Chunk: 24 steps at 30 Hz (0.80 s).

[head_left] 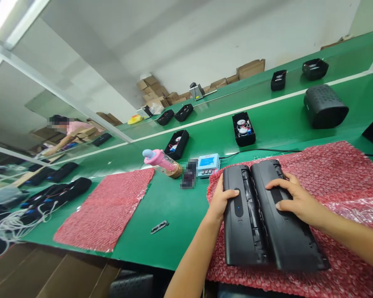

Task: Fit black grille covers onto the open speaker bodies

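Note:
Two long black speaker housings lie side by side over red bubble wrap (pixel 332 174), their slotted edges facing each other. My left hand (pixel 219 199) grips the outer side of the left speaker housing (pixel 240 242), its thumb on an oval button panel where a small blue light glows. Around the right speaker housing (pixel 294 244) my right hand (pixel 295 198) is closed, with fingers and thumb over that housing's dark panel. A light-blue tester box (pixel 209 162) with a lit screen stands just beyond the left housing. Undersides of both housings are hidden.
On the green bench are a pink-lidred bottle (pixel 163 161), a phone (pixel 190 174), a small oval strip (pixel 159 227) and another red bubble-wrap sheet (pixel 105 211). Open speaker shells (pixel 243 129) stand farther back. White cables (pixel 27 221) tangle at left; another person (pixel 71 128) works beyond.

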### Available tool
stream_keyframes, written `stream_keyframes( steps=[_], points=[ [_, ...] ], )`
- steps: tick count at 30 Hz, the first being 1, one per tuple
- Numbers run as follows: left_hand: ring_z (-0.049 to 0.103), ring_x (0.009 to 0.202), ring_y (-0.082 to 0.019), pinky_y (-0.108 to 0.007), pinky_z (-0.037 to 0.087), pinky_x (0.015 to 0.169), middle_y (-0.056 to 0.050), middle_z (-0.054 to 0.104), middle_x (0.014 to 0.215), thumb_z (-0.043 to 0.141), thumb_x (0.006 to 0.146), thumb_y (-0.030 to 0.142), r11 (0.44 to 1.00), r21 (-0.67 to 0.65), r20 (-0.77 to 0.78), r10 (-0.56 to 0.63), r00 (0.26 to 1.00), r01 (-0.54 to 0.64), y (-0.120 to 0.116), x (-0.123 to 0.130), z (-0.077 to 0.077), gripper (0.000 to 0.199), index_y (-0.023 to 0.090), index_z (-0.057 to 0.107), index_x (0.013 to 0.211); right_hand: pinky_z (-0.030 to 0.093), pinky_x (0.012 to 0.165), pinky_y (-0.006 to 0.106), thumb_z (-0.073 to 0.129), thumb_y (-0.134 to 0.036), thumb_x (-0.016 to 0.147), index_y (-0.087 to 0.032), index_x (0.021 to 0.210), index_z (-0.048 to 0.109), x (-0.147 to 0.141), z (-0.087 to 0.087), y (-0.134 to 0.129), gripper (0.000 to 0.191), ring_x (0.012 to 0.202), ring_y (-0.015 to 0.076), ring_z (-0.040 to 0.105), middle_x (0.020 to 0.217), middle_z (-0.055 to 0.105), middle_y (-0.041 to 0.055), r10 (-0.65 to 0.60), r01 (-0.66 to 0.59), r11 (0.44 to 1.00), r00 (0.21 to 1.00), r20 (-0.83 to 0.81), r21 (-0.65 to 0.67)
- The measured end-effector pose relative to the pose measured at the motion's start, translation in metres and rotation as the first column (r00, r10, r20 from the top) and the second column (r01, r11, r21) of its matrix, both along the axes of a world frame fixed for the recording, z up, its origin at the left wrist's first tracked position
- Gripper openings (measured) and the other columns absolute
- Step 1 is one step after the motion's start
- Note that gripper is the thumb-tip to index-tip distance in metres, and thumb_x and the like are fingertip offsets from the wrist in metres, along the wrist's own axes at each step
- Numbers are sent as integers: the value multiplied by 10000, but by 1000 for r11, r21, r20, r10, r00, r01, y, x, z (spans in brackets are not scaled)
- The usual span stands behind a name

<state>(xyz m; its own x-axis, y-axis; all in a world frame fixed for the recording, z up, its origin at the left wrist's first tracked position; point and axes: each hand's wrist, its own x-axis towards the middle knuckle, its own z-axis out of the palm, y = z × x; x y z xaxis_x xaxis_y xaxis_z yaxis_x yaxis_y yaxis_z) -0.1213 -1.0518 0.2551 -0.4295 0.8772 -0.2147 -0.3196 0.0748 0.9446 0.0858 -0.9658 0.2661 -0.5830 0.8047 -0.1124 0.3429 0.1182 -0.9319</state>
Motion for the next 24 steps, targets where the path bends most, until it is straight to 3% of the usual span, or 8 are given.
stream_keyframes(
  steps=[5,9,14,20,24],
  points=[
    [632,839,-223,-318,523,702,-76,612,1147,681,545,170,1000,29,8,-7,1000,7,1,-2,-2,907,234,371,1395,171,1150,471,651,-636,587,-332,1306,546,-5,-4,-4,788,1371,319,194,1440,165,82,23,-57,971,989,148,234],
    [624,846,-216,-297,518,692,-77,613,1119,679,525,168,998,56,1,-29,1000,29,2,-1,0,855,207,409,1335,173,1149,478,722,-629,555,-341,1339,508,-7,-6,-3,863,1382,342,163,1455,119,102,9,-85,954,966,257,286],
    [613,789,-180,-276,512,683,-60,618,1077,680,528,167,999,38,-12,-22,1000,23,2,-1,1,829,219,413,1311,228,1134,485,744,-583,536,-317,1374,469,4,-1,2,921,1366,357,228,1437,185,125,34,-101,963,965,260,249],
    [612,749,-186,-286,512,634,-79,612,1066,683,541,174,997,57,-15,-43,999,44,0,-2,0,857,208,386,1344,161,1147,521,597,-569,679,-297,1451,343,35,11,3,857,1394,334,199,1485,287,83,12,-63,978,970,244,200],
    [603,708,-167,-285,511,619,-90,591,1124,685,532,174,998,51,5,-46,999,46,1,-2,1,890,211,354,1357,332,1093,483,612,-606,683,-290,1510,127,52,13,-2,1009,1346,324,323,1516,255,47,-50,39,998,978,204,59]
  ],
)
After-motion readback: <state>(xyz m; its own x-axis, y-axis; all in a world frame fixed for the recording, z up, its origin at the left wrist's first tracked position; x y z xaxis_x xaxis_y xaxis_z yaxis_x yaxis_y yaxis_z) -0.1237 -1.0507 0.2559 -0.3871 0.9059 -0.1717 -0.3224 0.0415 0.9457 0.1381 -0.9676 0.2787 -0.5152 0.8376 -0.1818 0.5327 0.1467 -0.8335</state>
